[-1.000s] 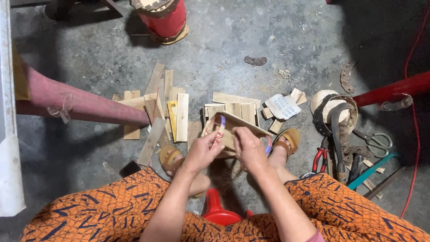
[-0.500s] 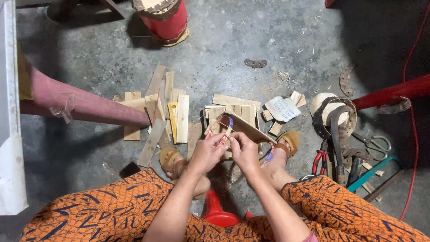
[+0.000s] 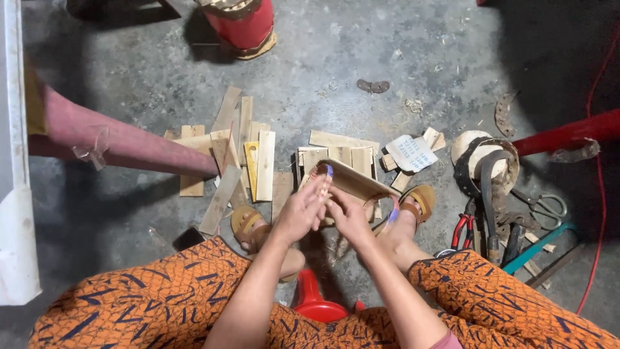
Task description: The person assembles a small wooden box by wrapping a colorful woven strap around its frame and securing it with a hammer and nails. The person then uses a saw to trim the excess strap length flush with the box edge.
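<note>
My left hand (image 3: 301, 210) and my right hand (image 3: 349, 218) meet over a flat wooden piece (image 3: 357, 180) that I hold above the concrete floor, between my knees. The piece is tilted and has a curved band with a blue tip near my left fingers. Both hands grip its near edge, fingers closed on it. My sandalled feet (image 3: 247, 223) rest on the floor either side, and my orange patterned dress (image 3: 148, 304) fills the bottom of the view.
Cut wooden slats (image 3: 248, 152) lie scattered on the floor ahead. A pink-red bar (image 3: 123, 145) crosses at left. A red cylinder (image 3: 248, 26) stands at the top. Red-handled pliers (image 3: 462, 229), scissors (image 3: 539, 203), a wooden ring form (image 3: 484, 158) and a paper scrap (image 3: 410, 153) lie right.
My hands have drawn closer together on the wooden piece, and its far end has dropped slightly to the right.
</note>
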